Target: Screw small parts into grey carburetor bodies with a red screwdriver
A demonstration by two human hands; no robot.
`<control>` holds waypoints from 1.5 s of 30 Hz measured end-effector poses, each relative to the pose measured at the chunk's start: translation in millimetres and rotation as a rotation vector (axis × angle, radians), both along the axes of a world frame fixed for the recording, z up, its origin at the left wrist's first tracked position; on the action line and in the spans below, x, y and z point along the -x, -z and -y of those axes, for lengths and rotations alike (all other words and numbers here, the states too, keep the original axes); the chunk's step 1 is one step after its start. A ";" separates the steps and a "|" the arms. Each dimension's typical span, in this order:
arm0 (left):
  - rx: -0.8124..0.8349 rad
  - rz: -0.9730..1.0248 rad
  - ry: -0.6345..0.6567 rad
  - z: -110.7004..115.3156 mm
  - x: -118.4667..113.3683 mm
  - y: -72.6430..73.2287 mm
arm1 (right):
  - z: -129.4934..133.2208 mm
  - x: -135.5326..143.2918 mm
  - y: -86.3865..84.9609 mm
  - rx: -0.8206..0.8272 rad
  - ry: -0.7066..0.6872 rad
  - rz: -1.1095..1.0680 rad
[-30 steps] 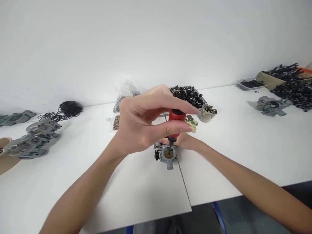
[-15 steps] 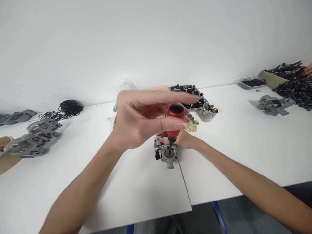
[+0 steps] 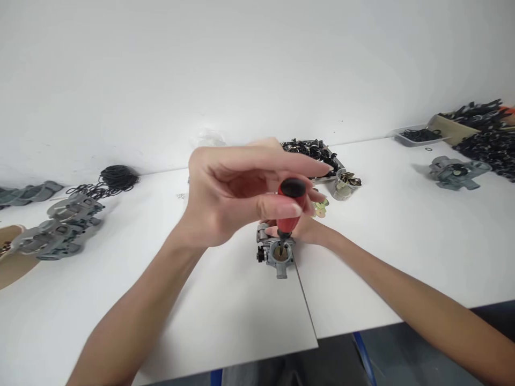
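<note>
A screwdriver (image 3: 287,223) with a red handle and a black cap stands nearly upright in my left hand (image 3: 225,198). The thumb and fingers pinch its handle, and its tip reaches into the round bore of a grey metal carburetor (image 3: 281,271). A brass-coloured disc shows inside that bore. Behind the tool, my right hand (image 3: 308,229) grips the carburetor from its far right side against the table. My left hand and the screwdriver hide part of the right fingers.
Carburetors (image 3: 52,236) stand at the left, near black rubber rings (image 3: 116,178). A tray of black parts (image 3: 314,153), a clear cup of metal plates (image 3: 345,186) and loose brass discs (image 3: 319,208) lie behind my hands. Another carburetor (image 3: 456,171) sits at the right. A table seam runs forward.
The screwdriver handle has turned or tilted slightly, its cap now a little lower and to the right. My left fingers have shifted on it. The carburetor stays in place under my right hand.
</note>
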State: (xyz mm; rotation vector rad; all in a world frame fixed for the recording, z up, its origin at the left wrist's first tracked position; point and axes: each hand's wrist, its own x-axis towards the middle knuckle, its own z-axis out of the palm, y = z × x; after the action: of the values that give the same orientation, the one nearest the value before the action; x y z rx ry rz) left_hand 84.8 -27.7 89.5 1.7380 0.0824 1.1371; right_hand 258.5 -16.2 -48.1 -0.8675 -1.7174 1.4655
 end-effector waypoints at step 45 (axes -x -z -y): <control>0.232 -0.108 0.135 -24.3 -27.7 11.1 | -0.5 1.8 -6.4 0.015 0.009 0.009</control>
State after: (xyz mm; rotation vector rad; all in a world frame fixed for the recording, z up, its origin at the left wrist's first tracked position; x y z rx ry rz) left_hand 112.5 -3.4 78.5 1.5725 0.1540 0.8985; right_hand 256.6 -15.8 -41.7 -0.8897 -1.7085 1.4728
